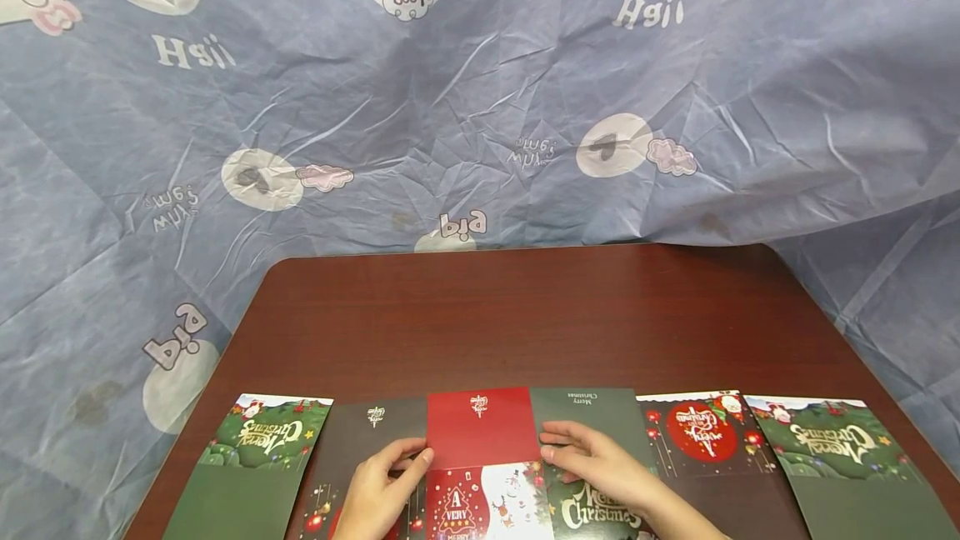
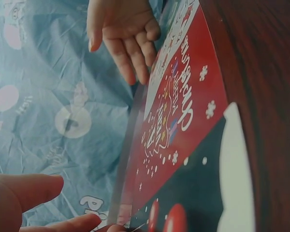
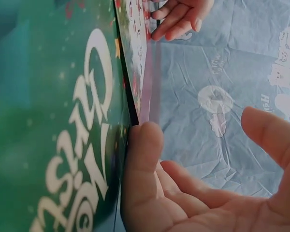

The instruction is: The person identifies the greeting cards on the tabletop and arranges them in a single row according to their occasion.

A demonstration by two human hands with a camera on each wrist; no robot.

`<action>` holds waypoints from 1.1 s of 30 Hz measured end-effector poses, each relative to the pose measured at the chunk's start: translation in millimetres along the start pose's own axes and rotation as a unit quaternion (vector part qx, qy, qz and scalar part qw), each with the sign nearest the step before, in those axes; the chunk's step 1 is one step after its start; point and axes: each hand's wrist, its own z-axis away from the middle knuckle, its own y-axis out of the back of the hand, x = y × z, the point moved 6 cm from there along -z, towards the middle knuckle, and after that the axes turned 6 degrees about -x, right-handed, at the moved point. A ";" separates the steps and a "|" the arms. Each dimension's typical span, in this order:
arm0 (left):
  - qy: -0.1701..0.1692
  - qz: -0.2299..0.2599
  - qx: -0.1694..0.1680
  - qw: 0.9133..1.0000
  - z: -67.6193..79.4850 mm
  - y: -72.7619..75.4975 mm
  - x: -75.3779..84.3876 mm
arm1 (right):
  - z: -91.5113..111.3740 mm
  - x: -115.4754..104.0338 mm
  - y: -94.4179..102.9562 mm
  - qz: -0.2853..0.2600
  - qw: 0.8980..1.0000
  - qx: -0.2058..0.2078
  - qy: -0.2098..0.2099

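Observation:
An unfolded red Christmas card [image 1: 482, 430] lies flat in the middle of the row, plain red above and a snowman picture below. My left hand [image 1: 384, 486] is at its left edge, over a dark brown card [image 1: 351, 432], with thumb and fingers apart. At the red card's right edge is my right hand [image 1: 600, 458], its fingers loosely bent over a green card [image 1: 630, 413] with gold lettering. In the right wrist view the right hand [image 3: 159, 193] has its palm turned inward and thumb spread, fingertips close to the card edges. Neither hand holds anything.
A green card [image 1: 247, 482] lies at the far left of the row. To the right are a dark card with a red circle [image 1: 705, 482] and another green card [image 1: 862, 498]. Behind the brown wooden table [image 1: 525, 307] hangs a blue printed cloth [image 1: 420, 132].

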 end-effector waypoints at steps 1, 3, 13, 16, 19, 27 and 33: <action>0.003 0.009 -0.005 1.000 -0.4 -0.6 -1.3 | -0.2 0.3 0.3 -0.010 1.000 -0.002 -0.001; 0.007 0.033 -0.016 0.999 -1.2 -2.0 -3.2 | -0.6 1.1 0.9 -0.029 1.000 -0.006 -0.004; 0.026 0.110 -0.064 0.992 -1.3 -6.4 -3.1 | -0.4 3.5 0.8 -0.083 0.996 -0.013 -0.009; 0.024 0.102 -0.060 0.993 -1.3 -6.2 -2.1 | -1.7 6.5 -0.2 -0.089 0.996 -0.001 -0.013; 0.017 0.098 -0.054 0.994 -1.3 -6.2 -1.4 | -3.9 9.8 -2.2 -0.079 0.997 0.012 -0.014; 0.006 0.084 -0.050 0.995 -0.2 -6.6 1.8 | -6.9 13.5 -7.0 -0.045 0.999 0.019 0.003; 0.007 0.076 -0.045 0.996 0.0 -6.3 2.2 | -6.7 14.5 -11.1 -0.074 0.997 0.011 0.015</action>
